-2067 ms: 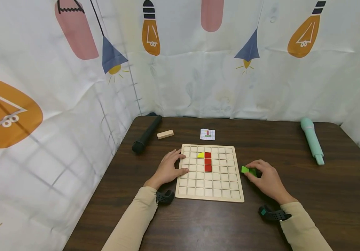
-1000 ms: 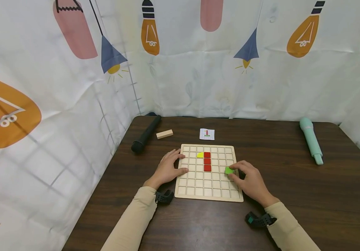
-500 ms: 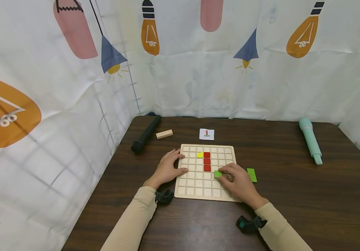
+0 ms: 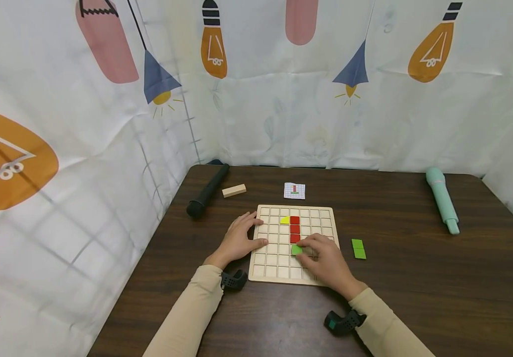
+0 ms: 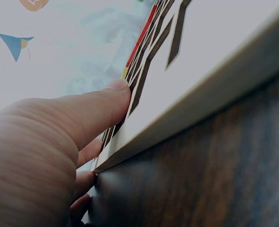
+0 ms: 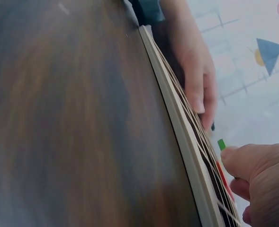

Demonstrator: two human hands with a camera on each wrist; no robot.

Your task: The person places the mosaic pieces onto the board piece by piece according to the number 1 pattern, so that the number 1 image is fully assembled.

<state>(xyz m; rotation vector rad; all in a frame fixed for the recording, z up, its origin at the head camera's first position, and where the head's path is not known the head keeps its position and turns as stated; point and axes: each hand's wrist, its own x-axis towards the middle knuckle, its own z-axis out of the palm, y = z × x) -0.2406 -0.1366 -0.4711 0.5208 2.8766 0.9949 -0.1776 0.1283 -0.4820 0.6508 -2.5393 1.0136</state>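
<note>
My right hand (image 4: 328, 265) pinches a green square tile (image 4: 296, 250) between thumb and fingers, over the wooden grid board (image 4: 283, 281) just below a column of red tiles (image 4: 294, 229). In the right wrist view the green tile (image 6: 221, 144) shows upright at the thumb tip, above the board's surface. A yellow tile with a curved edge (image 4: 285, 220) sits left of the top red one. My left hand (image 4: 236, 240) rests at the board's left edge, fingers spread. Its thumb (image 5: 101, 106) lies on the board's top face in the left wrist view.
Two green tiles (image 4: 358, 249) lie right of the board. Behind it are a small pattern card (image 4: 294, 191) and a wooden block (image 4: 234, 190). A black rod-like object (image 4: 207, 193) lies at the left, a mint-green one (image 4: 443, 201) at the right.
My right hand has carried the green tile leftward from the table at the board's right onto the board, under the red column. Two green tiles there are uncovered. My left hand stays put.
</note>
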